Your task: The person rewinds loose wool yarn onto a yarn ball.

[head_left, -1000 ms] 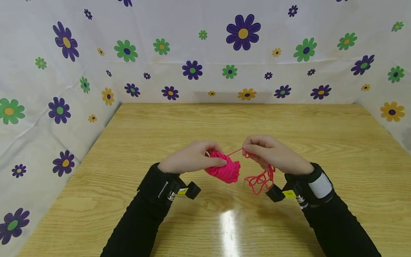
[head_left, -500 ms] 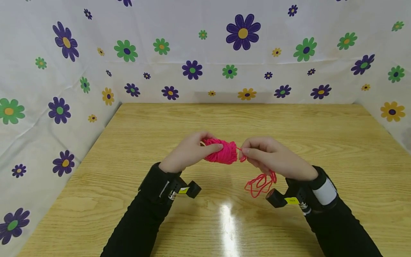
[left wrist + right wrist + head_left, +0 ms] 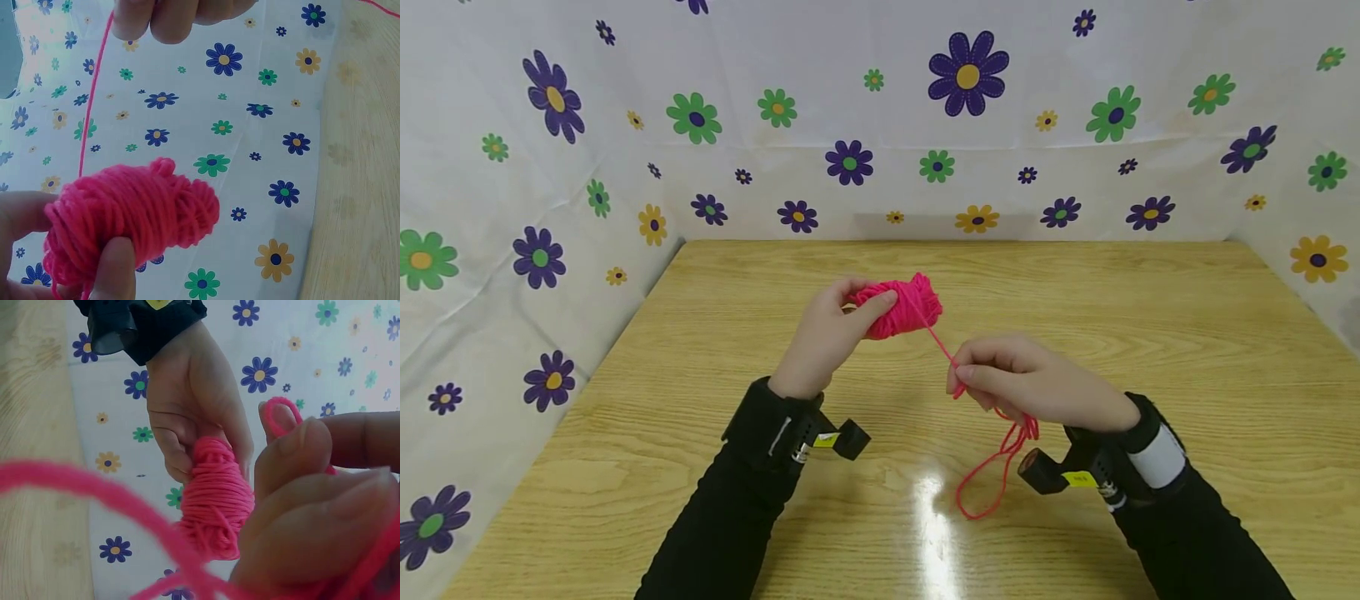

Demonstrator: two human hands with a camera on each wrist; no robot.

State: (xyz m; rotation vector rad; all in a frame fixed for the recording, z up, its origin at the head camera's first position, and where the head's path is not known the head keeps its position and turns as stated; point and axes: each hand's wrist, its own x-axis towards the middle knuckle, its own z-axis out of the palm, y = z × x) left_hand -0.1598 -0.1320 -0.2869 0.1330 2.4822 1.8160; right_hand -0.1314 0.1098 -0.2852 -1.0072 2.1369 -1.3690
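Observation:
A bundle of bright pink yarn (image 3: 902, 307), wound in many turns, is gripped at its left end by my left hand (image 3: 829, 337), thumb on the near side. From its front a taut strand (image 3: 940, 343) slants down to my right hand (image 3: 1015, 379), which pinches it between thumb and forefinger. Loose loops of yarn (image 3: 988, 492) dangle below the right palm, over the table. Close up in the left wrist view, the wound bundle (image 3: 134, 215) shows neat turns and a bunched end. A small loop (image 3: 281, 415) stands out at the right fingertips in the right wrist view.
Under both hands lies a light wooden table (image 3: 625, 467). A white flower-print cloth (image 3: 880, 83) rises along its back and sides. Small black wrist cameras (image 3: 852, 439) jut inward from both sleeves.
My left hand has lifted the yarn bundle up and away, turning it. My right hand has moved slightly left and down, keeping the strand pinched. The loose loops hang lower.

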